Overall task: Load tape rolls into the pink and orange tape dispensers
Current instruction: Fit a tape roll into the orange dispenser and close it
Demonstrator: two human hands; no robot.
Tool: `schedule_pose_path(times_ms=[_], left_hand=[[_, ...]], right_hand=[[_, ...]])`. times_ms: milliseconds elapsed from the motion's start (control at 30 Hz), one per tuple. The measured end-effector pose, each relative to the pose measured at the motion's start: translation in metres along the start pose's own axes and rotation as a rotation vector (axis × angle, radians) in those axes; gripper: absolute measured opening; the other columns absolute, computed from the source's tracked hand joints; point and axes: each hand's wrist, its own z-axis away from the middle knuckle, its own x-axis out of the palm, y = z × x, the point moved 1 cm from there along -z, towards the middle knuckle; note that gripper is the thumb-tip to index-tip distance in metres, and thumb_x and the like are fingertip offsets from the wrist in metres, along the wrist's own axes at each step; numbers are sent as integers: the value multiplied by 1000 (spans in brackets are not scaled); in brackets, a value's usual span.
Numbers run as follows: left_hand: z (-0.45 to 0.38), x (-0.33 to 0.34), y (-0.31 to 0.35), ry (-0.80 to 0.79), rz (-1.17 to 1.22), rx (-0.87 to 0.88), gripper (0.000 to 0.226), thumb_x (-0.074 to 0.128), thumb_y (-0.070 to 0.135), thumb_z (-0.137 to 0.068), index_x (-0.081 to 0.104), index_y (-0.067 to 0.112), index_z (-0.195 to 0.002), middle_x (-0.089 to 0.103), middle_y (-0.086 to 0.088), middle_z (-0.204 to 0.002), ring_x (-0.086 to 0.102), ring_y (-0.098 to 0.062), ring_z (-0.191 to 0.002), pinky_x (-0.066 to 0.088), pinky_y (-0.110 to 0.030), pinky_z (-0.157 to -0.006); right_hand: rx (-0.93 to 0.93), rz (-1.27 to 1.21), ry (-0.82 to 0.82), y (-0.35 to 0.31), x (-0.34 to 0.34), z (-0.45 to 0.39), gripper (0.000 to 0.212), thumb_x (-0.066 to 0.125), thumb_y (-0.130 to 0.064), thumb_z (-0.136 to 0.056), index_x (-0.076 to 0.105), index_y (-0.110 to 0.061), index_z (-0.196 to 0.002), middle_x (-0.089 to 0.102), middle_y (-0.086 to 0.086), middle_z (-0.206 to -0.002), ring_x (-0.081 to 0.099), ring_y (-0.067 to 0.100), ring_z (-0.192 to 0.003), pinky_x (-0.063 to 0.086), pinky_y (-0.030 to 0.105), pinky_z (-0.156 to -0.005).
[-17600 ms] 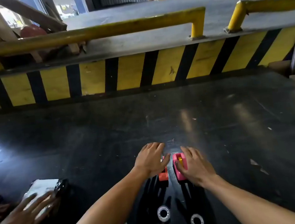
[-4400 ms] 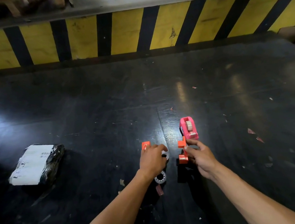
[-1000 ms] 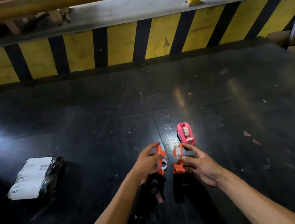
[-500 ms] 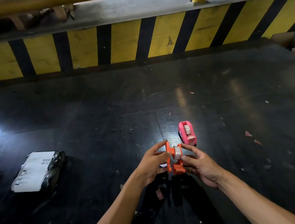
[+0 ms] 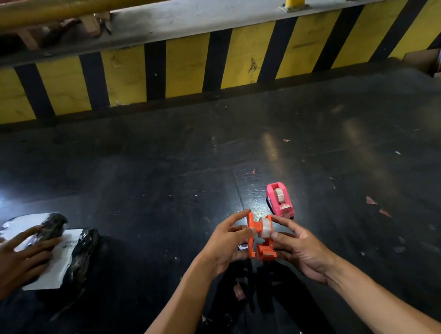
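Observation:
The orange tape dispenser [image 5: 261, 247] is held above the dark floor between both hands, its two halves spread apart. A clear tape roll [image 5: 265, 227] sits between the halves at the top. My left hand [image 5: 227, 244] grips the left half, thumb and fingers pinching it. My right hand [image 5: 301, 248] grips the right half and touches the roll with its fingertips. The pink tape dispenser [image 5: 279, 200] stands on the floor just beyond my right hand, a tape roll visible inside it.
Another person's hand [image 5: 10, 263] rests on a black-wrapped parcel with a white label [image 5: 62, 256] at the left. A yellow-and-black striped kerb [image 5: 202, 64] with yellow rails runs across the back. Small scraps [image 5: 377, 205] lie on the floor at the right.
My hands have stayed together on the orange dispenser, whose halves now gape wider around the roll. Another person's hand has come in from the left onto the parcel.

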Motion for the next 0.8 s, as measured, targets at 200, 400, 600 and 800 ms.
schedule_pose_path(times_ms=[200,400,600,800], left_hand=[[2,2,0,-6,15,-30,49,68,7,-91,57,26,-135,64,-17,-121,77,-21,-83,61,-32,-67],[1,2,-2,13,82,-80,35,65,14,-96,61,29,-128,77,-13,-108,76,-26,-94,60,-32,-65],[-2,1,-1,17,73,-71,34,64,14,-96,64,28,-127,76,-9,-108,75,-26,-98,62,-36,-72],[-6,3,0,32,87,-67,34,64,12,-96,64,24,-127,79,-6,-93,77,-25,-89,61,-35,-69]], right_hand=[[-15,-22,-2,1,3,-1,53,78,-14,-77,59,-27,-125,72,21,-112,70,41,-99,61,38,-74],[-33,24,17,-3,7,0,52,76,-15,-78,59,-25,-126,72,21,-111,72,35,-93,61,38,-77],[-46,44,4,-8,10,2,51,76,-17,-76,59,-26,-124,75,16,-104,72,34,-92,61,34,-73],[-63,31,27,-9,11,-2,56,77,-18,-74,58,-23,-126,73,19,-105,72,32,-90,60,34,-72]])
